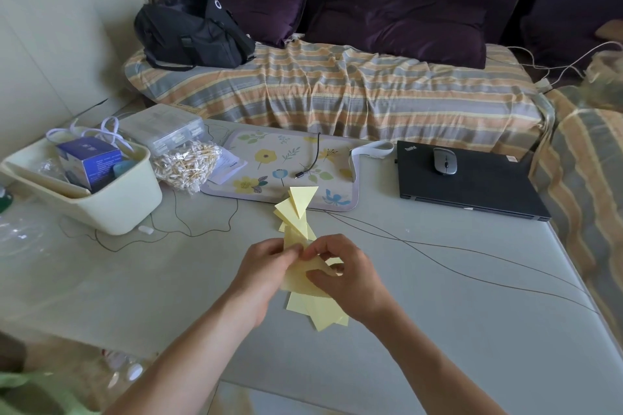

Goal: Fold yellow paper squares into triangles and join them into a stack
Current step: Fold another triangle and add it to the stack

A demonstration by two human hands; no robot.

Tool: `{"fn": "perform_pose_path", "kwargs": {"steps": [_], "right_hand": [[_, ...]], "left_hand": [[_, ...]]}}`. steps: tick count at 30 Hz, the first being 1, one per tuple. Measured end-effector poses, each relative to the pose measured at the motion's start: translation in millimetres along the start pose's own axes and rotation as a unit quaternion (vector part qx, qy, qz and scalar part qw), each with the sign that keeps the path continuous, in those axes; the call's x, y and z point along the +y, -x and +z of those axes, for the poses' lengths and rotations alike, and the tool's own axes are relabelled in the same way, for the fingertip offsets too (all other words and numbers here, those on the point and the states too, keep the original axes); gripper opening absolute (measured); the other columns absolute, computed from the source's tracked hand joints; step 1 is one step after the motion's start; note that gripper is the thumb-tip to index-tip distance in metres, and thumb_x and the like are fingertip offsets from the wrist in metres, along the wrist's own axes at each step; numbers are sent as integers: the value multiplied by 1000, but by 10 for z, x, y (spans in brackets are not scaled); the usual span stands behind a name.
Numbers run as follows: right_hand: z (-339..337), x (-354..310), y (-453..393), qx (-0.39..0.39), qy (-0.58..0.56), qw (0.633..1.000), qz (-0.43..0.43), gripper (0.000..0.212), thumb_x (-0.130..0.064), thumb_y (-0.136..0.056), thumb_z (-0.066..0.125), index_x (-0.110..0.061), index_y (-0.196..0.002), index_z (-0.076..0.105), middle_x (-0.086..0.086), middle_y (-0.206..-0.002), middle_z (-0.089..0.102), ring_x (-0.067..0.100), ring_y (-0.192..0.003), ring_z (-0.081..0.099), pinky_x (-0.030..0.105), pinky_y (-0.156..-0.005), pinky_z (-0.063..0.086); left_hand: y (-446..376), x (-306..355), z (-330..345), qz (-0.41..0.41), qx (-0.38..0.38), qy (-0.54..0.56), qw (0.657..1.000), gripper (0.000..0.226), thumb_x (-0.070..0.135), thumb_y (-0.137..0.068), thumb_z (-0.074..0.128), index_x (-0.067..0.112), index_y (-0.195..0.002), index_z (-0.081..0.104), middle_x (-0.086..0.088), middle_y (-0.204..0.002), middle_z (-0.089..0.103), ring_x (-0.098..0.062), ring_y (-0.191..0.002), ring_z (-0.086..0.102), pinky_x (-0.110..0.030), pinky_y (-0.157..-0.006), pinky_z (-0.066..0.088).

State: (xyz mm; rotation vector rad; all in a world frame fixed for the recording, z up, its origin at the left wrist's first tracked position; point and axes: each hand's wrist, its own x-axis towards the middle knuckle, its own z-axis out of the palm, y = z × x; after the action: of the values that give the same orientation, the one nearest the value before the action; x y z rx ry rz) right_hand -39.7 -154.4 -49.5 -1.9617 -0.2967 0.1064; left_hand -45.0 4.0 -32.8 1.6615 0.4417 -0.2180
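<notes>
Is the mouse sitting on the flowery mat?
No, the mouse sits on top of the closed black laptop, to the right of the flowery mat.

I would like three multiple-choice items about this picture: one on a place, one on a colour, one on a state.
1. Where does the computer mouse lie?
A. on the closed laptop
B. in the cream bin
C. on the flowered mat

2. What colour are the paper pieces that the hands work on?
A. blue
B. yellow
C. white

3. What are the two hands doing?
A. both rest flat on the table
B. both pinch paper
C. one holds the mouse

Answers: 1 A, the mouse sits on the shut black lid. 2 B, the folded triangles and loose squares are pale yellow. 3 B, the left hand and right hand curl their fingers on a sheet above the table.
</notes>
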Motion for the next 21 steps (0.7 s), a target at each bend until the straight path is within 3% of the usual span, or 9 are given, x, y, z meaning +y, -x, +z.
{"fn": "perform_pose_path", "kwargs": {"steps": [2, 5, 9, 14, 18, 21], "right_hand": [[-1, -6, 18, -32, -21, 999, 2, 33, -1, -78, 70, -31, -91, 70, -8, -110, 63, 7, -99, 62, 19, -79, 52], [17, -1, 19, -26, -68, 997, 37, 21, -2, -84, 64, -20, -95, 65, -7, -108, 68, 7, -101, 63, 24, -83, 55], [-16, -16, -37, 25, -135, 983, 120, 9, -20, -93, 66, -21, -102, 62, -1, -103, 71, 14, -95, 67, 32, -84, 55], [-89, 0, -78, -15, -173, 968, 181, 18, -28, -96, 65, -12, -103, 71, 15, -104, 74, 31, -99, 70, 43, -92, 58], [-86, 12, -91, -7, -173, 969, 177, 19, -23, -95, 66, -5, -98, 71, 20, -99, 72, 19, -84, 68, 44, -89, 58], [-92, -3, -99, 24, -196, 964, 179, 19, -19, -96, 66, 0, -97, 68, 10, -83, 69, 15, -76, 66, 40, -85, 59]], "left_hand": [[-2, -18, -22, 19, 35, 1, 999, 14, 15, -93, 67, 16, -87, 80, -3, -83, 77, -22, -77, 66, -31, -70, 50], [-19, -21, -48, 26, 72, 1, 997, 11, 13, -89, 74, 19, -97, 78, -1, -88, 79, -20, -82, 73, -31, -74, 54], [-1, -9, -45, 64, 55, -61, 995, 24, 19, -84, 81, 27, -104, 70, 5, -89, 79, -11, -81, 75, -31, -76, 57], [58, 11, -4, 120, 25, -118, 985, 27, 27, -86, 80, 31, -106, 62, 12, -86, 78, 0, -77, 71, -23, -71, 49], [53, 20, 1, 135, 20, -128, 982, 30, 29, -85, 81, 30, -107, 61, 11, -89, 77, 1, -78, 69, -20, -71, 49], [52, 16, 2, 127, 14, -132, 983, 36, 28, -78, 87, 31, -104, 62, 9, -91, 75, 2, -75, 67, -13, -63, 45]]}}
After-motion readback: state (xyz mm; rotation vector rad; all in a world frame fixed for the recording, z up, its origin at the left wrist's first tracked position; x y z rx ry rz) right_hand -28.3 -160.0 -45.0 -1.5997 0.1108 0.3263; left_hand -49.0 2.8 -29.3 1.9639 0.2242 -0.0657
